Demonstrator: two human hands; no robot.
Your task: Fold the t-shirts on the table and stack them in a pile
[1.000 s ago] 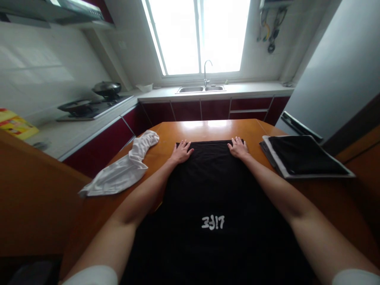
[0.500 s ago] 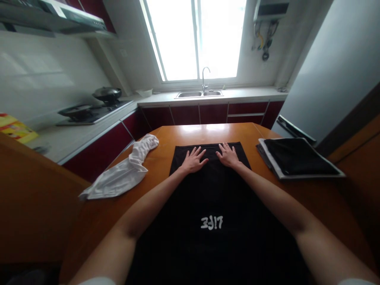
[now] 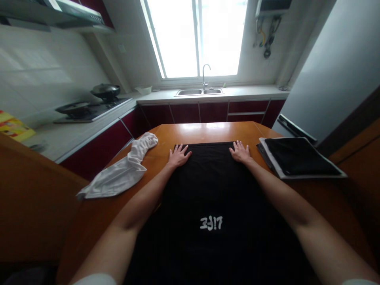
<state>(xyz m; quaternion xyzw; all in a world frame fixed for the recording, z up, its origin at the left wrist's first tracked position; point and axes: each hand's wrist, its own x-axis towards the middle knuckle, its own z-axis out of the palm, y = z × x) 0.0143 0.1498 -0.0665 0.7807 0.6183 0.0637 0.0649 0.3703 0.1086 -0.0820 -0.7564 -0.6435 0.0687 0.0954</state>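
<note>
A black T-shirt-like garment [image 3: 208,186] lies spread flat over the wooden table, its far hem running straight across. White lettering reading "LIFE" appears upside down on it. At the far left corner of the hem, my left hand [image 3: 178,156] rests with fingers spread on the cloth. My right hand [image 3: 240,152] lies flat at the far right corner, its fingers also apart. Neither hand grips anything. The garment's near end runs out of the bottom of the view.
On the table [image 3: 204,130], a crumpled white cloth [image 3: 124,170] lies to the left. A stack of folded garments [image 3: 303,156], black on top, sits at the right. Beyond are a counter with a sink [image 3: 190,92], a stove [image 3: 97,109] and a fridge [image 3: 323,75].
My hands have slid apart along the far hem, left hand leftward and right hand rightward, out to the corners. The garment stays spread in the same place.
</note>
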